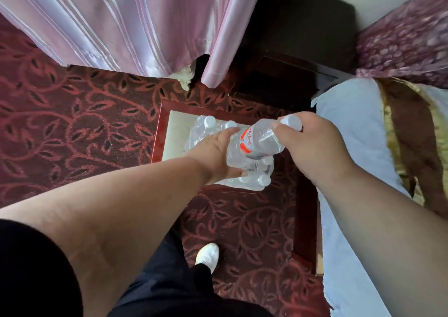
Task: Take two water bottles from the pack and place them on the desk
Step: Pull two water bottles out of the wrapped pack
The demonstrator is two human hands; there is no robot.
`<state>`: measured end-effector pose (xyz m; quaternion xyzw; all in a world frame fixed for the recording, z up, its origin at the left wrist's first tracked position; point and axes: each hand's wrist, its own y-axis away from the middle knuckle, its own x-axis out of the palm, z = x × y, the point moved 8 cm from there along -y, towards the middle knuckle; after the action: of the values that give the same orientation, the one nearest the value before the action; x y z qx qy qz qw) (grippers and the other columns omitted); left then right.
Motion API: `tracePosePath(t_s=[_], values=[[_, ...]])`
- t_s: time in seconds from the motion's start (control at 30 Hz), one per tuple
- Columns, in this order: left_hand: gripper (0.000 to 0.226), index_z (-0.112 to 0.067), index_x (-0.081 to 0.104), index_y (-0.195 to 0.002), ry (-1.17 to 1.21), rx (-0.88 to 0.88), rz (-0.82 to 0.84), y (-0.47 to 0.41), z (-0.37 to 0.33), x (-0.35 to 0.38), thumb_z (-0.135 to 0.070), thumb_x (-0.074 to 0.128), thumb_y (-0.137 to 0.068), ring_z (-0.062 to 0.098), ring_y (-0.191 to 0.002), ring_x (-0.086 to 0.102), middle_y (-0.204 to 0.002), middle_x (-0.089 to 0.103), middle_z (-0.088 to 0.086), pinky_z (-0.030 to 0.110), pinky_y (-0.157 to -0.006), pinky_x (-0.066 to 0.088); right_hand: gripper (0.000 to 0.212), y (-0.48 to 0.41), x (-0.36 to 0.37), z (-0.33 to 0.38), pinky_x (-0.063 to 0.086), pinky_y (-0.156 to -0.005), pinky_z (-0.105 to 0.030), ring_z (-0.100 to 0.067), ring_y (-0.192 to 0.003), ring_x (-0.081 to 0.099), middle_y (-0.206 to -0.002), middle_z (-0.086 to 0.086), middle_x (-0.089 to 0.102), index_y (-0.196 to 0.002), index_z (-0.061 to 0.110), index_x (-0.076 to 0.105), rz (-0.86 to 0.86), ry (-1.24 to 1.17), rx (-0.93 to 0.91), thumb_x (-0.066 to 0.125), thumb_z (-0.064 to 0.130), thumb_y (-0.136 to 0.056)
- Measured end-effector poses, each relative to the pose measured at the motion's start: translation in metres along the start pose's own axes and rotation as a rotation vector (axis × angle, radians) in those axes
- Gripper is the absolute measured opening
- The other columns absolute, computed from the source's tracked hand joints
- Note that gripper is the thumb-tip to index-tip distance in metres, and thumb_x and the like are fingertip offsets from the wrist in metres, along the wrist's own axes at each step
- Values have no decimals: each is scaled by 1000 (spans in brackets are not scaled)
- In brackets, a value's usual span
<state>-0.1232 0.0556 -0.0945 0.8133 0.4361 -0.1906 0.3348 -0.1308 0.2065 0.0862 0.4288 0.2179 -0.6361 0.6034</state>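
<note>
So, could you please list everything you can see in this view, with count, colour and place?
water bottle: one, clear with red label and white cap, held above the pack
pack: one, clear wrap, white-capped bottles, on the stool
stool: one, cream seat with red wooden frame, centre floor
curtain: pink striped, top left
carpet: dark red leaf pattern
bed: white sheet, gold-brown runner, right
nightstand: dark, top centre
shoe: one, white, bottom centre
hands: left hand on the pack, right hand gripping the bottle

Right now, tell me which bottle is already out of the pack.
The red-labelled bottle, tilted in the right hand; the others sit capped inside the pack.
</note>
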Motion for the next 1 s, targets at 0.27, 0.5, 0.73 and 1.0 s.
tracePosePath(t_s=[0.27,0.5,0.73,1.0], values=[[70,-46,38,-133,444,-42,-167,17,-31,-22,-74,66,-74,4,-103,61,-115,63,-18,30,-85,50,43,-49,23,9,51,-63,-37,-23,-71,65,-77,-5,68,-83,14,67,160,-57,152,59,57,-83],[54,-19,50,-109,379,-412,-104,-4,9,-9,-66,52,-83,23,-80,63,-89,63,0,37,-66,45,55,-12,136,-48,47,-98,-41,-22,-109,58,-131,1,59,-143,45,38,406,-365,441,43,63,-91],[67,-19,34,-152,182,-450,-113,-13,18,1,-51,49,-95,36,-127,49,-141,49,18,49,-105,41,87,7,172,-74,51,-95,-38,-18,-131,44,-153,14,39,-149,47,31,441,-700,564,45,80,-70],[76,-27,24,-155,214,-414,-342,-15,21,-3,-62,46,-91,31,-134,43,-149,45,10,47,-107,38,44,-28,152,-100,50,-92,-38,-19,-106,60,-119,9,65,-124,35,65,263,-175,353,46,53,-89]])
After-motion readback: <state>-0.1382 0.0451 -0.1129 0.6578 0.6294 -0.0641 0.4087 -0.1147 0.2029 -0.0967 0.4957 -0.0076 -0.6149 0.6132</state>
